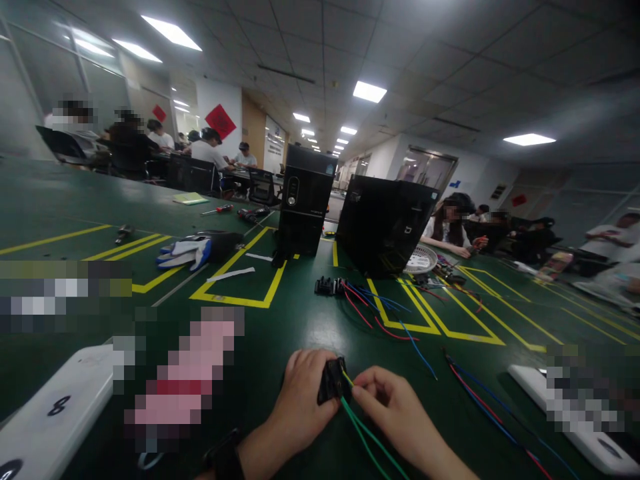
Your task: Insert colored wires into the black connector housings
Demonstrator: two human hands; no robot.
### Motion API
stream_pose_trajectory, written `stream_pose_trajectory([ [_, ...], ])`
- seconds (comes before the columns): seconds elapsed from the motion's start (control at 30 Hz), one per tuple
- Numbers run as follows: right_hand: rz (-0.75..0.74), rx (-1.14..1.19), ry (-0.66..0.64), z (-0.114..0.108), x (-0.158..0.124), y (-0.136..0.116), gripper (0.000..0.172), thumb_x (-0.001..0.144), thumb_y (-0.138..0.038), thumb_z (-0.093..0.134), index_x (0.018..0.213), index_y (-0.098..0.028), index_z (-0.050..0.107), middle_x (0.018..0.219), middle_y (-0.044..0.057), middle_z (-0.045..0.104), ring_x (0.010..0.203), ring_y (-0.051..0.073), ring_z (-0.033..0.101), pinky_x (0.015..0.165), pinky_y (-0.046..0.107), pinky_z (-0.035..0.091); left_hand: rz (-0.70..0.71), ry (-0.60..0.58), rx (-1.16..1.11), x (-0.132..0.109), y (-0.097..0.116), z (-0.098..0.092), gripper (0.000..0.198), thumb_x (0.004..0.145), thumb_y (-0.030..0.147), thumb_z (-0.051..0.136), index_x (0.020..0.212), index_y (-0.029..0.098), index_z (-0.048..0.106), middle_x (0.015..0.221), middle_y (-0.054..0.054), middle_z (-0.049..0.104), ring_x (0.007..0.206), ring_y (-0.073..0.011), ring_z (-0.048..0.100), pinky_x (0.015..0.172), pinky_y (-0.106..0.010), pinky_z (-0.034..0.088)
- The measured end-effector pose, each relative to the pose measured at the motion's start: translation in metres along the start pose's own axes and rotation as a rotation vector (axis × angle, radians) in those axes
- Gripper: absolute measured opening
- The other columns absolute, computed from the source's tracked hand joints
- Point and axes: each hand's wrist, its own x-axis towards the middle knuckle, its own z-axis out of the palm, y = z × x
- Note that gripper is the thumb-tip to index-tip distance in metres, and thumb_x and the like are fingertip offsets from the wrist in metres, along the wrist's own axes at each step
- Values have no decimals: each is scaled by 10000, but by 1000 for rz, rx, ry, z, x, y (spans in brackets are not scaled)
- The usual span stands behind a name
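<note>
My left hand [306, 393] is closed around a small black electrical block [330, 382], just above the green table. Green wires [364, 433] run from the near side of the block down towards me. With thumb and forefinger, my right hand [390, 400] pinches a thin yellow-green wire [347, 377] whose far end meets the block; whether it is seated inside cannot be made out. Farther off on the table lie more black blocks [327, 287] with red and blue wires [383, 300] attached.
Two black computer towers [306, 200] [385, 227] stand at the back. A grey-and-blue glove [185, 252] and screwdriver [217, 210] lie left. Loose red and blue wires [480, 397] and a white case [565, 417] are at right, another white case [65, 400] at left. A person [447, 230] sits across.
</note>
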Motion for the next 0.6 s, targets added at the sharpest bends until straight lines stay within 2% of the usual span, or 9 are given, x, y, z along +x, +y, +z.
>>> stream_pose_trajectory([
  [0.27,-10,48,-18,2,-6,3,254,792,-396,602,722,-152,606,562,-41,488,520,101,424,487,206,322,-3,-28,7,3,1,-1,370,657,140,624,1001,242,536,1006,-15,602,973,-239,513,930,-413,306],
  [0.47,-38,-142,-43,-11,-2,6,208,827,-349,556,772,-163,631,561,-28,522,523,118,462,505,222,335,1,-40,10,3,1,0,376,674,137,612,1022,249,528,1025,-15,605,1004,-237,518,966,-427,276],
  [0.6,-54,-178,9,-13,-3,2,259,840,-367,527,747,-158,646,559,-23,505,534,122,461,505,222,331,-3,-42,23,2,1,1,378,680,149,619,1032,250,525,1041,-19,601,1023,-244,511,987,-442,256],
])
